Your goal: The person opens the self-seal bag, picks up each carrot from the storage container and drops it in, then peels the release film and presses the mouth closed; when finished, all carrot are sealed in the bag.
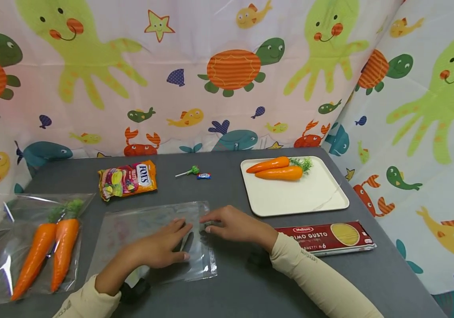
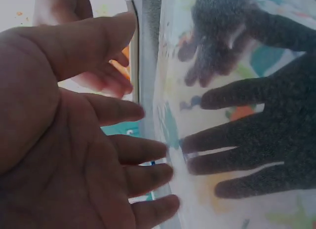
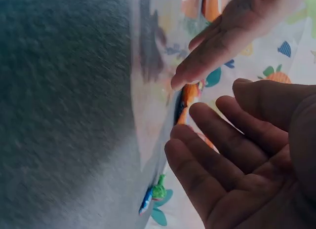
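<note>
Left hand (image 1: 159,247) flat, fingers straight, pressing an empty clear zip bag (image 1: 153,240) on the tabletop (image 1: 234,282); right hand (image 1: 232,225) relaxed at its far edge. Beyond right hand: two carrots (image 1: 276,169) unbagged. Judged early stage.

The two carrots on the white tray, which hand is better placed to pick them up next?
Probably the right hand: it lies nearer the white tray holding the carrots. The left hand rests flat on the clear bag, farther away.
</note>
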Available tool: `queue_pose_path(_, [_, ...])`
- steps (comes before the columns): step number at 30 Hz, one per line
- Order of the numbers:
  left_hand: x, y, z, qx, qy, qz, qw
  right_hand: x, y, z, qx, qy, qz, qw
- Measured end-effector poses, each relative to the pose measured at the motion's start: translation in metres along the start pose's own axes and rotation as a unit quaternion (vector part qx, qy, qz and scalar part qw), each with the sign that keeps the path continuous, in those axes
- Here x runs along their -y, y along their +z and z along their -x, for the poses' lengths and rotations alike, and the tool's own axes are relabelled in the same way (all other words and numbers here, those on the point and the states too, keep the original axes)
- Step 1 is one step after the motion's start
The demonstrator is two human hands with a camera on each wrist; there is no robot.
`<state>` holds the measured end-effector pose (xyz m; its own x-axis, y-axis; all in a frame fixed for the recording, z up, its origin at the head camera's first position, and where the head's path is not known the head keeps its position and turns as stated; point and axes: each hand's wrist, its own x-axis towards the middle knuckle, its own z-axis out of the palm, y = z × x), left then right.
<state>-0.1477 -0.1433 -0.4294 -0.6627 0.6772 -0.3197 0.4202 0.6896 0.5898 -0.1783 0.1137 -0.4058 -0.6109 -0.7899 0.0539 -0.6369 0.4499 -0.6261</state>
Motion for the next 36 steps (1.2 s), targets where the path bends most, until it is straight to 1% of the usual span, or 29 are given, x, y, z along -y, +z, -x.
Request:
queue_pose_path(1, [0.0,-0.001,0.0,0.0,-0.004,-0.004,1.0,0.0,0.001,-0.001,0.011,-0.001,0.006,1.0])
queue_pose_path(2, [-0.005,-0.003,0.002,0.002,-0.013,-0.002,0.9999,0.0,0.003,-0.002,0.02,-0.002,0.015,1.0])
queue_pose_path(4, [-0.009,-0.006,0.003,0.003,-0.022,-0.007,0.9997,0.001,0.007,-0.004,0.034,-0.004,0.028,0.999])
queue_pose_path(8, [-0.024,-0.013,0.005,-0.021,-0.041,-0.019,0.9988,0.001,0.011,-0.005,0.054,-0.004,0.056,0.997])
queue_pose_path(12, [-0.025,-0.013,-0.001,-0.045,-0.054,-0.039,0.9967,0.001,0.01,-0.004,0.067,0.008,0.083,0.994])
queue_pose_path(16, [-0.02,-0.013,-0.013,-0.055,-0.066,-0.051,0.995,0.002,0.006,0.0,0.08,0.029,0.102,0.991])
queue_pose_path(18, [-0.018,-0.013,-0.017,-0.053,-0.066,-0.05,0.9952,0.002,0.005,0.001,0.087,0.041,0.107,0.99])
queue_pose_path(20, [-0.017,-0.013,-0.019,-0.041,-0.072,-0.045,0.9956,0.002,0.004,0.002,0.096,0.05,0.11,0.988])
queue_pose_path(21, [-0.014,-0.012,-0.02,-0.037,-0.067,-0.04,0.9963,0.002,0.004,0.003,0.1,0.053,0.111,0.987])
queue_pose_path(25, [-0.016,-0.011,-0.02,-0.019,-0.058,-0.03,0.9976,0.001,0.005,0.004,0.117,0.05,0.113,0.985])
queue_pose_path(27, [-0.016,-0.01,-0.02,-0.016,-0.044,-0.027,0.9985,0.0,0.006,0.004,0.122,0.045,0.119,0.984])
queue_pose_path(28, [-0.018,-0.011,-0.02,-0.011,-0.044,-0.028,0.9985,-0.001,0.007,0.005,0.125,0.043,0.122,0.984])
queue_pose_path(30, [-0.019,-0.01,-0.02,-0.003,-0.039,-0.031,0.9988,-0.001,0.008,0.005,0.127,0.04,0.125,0.983])
queue_pose_path(32, [-0.018,-0.008,-0.02,0.002,-0.037,-0.044,0.9983,-0.002,0.009,0.005,0.126,0.037,0.132,0.983])
queue_pose_path(36, [-0.016,-0.006,-0.016,-0.003,-0.034,-0.068,0.9971,-0.003,0.01,0.005,0.126,0.028,0.148,0.981])
